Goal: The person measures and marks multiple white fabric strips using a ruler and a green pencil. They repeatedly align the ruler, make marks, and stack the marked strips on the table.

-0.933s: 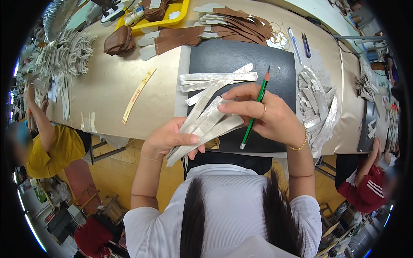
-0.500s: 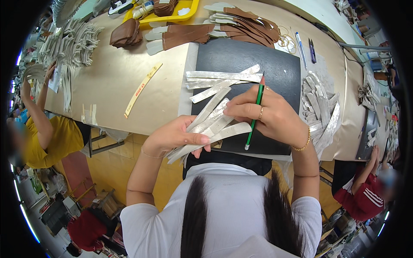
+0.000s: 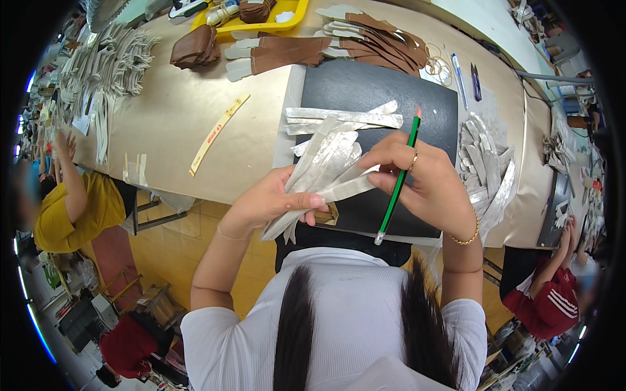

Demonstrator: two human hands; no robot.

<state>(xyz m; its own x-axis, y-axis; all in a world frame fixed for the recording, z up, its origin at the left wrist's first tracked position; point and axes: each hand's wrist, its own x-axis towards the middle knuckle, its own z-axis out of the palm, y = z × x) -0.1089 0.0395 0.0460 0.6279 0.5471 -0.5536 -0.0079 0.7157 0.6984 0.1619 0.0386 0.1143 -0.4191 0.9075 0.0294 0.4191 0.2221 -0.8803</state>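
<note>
My left hand [image 3: 261, 201] is closed around a fanned bunch of pale, silvery strips [image 3: 323, 159], its thumb pressed across their lower part. My right hand [image 3: 430, 173] pinches the end of one strip from that bunch. Lodged in the same hand is a green pencil [image 3: 393, 191], its tip pointing up and away. Beyond the bunch, several similar strips [image 3: 385, 120] lie crossed on a black mat [image 3: 372, 81].
A heap of pale strips [image 3: 479, 153] lies right of the mat, with a blue pen [image 3: 460, 81] and dark snips [image 3: 476, 85] beyond. Brown strips [image 3: 280, 52], brown pieces [image 3: 194, 49] and a yellow tray [image 3: 287, 25] stand behind. A curved yellow strip [image 3: 212, 140] lies left. Co-workers sit either side.
The strips in my left hand have shifted and fanned out differently. My right hand has moved right and slightly nearer, now at the end of one strip; the pencil moved with it.
</note>
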